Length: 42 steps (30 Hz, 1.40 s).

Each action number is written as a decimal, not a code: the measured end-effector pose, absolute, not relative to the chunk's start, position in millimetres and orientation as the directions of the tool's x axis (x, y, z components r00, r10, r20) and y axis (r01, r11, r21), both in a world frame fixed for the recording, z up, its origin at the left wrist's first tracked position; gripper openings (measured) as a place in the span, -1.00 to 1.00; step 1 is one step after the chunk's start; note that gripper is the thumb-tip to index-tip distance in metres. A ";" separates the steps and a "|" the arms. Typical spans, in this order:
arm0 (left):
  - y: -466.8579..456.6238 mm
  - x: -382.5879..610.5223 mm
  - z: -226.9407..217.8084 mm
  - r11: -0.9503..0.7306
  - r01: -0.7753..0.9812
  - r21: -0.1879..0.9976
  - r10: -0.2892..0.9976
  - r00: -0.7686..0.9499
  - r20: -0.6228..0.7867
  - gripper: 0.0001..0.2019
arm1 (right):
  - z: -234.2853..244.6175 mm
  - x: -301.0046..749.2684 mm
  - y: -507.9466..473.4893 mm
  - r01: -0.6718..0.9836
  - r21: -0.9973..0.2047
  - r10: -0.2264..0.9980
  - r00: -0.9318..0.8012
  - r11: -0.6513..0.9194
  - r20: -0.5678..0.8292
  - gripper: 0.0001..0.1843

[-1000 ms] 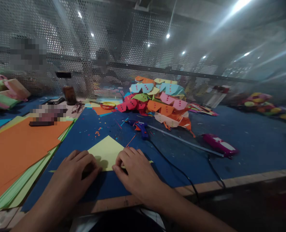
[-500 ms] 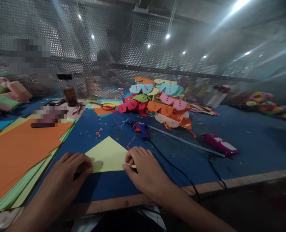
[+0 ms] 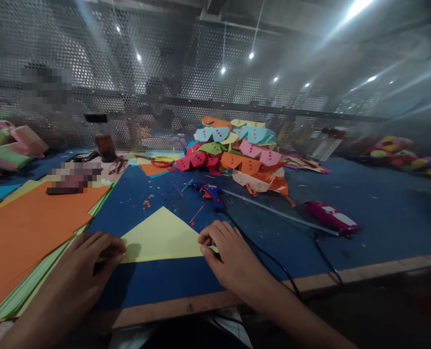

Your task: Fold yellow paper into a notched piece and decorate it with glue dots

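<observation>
A pale yellow paper (image 3: 160, 235), folded into a triangle, lies flat on the blue table mat (image 3: 364, 213) near the front edge. My left hand (image 3: 86, 261) presses down on the triangle's left corner, fingers curled together. My right hand (image 3: 226, 254) presses the right corner, its fingers bent with the tips on the fold along the near edge. Both hands rest on the paper without lifting it.
A stack of orange and green sheets (image 3: 29, 228) lies at the left. Behind the paper are a blue glue gun (image 3: 211, 191) with a black cord, a metal ruler (image 3: 277, 213), a pink tool (image 3: 331, 218), a heap of coloured folded papers (image 3: 244, 155) and scissors (image 3: 160, 159). A perforated metal screen stands at the back.
Both hands have slid apart along the near edge of the yellow triangle, left hand leftward and right hand rightward, leaving more of the paper showing between them.
</observation>
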<state>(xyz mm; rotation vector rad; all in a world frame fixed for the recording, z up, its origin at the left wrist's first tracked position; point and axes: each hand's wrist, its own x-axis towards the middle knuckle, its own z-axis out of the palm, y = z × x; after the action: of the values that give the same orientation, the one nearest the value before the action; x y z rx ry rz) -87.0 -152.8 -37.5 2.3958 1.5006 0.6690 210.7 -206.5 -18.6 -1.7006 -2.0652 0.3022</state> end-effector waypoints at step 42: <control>-154.4 -103.3 -42.4 -0.412 0.773 0.482 0.909 0.310 0.280 -0.74 | -23.0 232.5 -213.1 0.813 -0.502 0.953 -0.214 0.296 0.216 -0.46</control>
<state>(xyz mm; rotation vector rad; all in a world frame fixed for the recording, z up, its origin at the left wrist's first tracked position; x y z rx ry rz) -103.3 -154.4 -42.4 2.3207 1.5297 0.7577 232.5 -213.1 -23.0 -1.5707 -2.0886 0.3862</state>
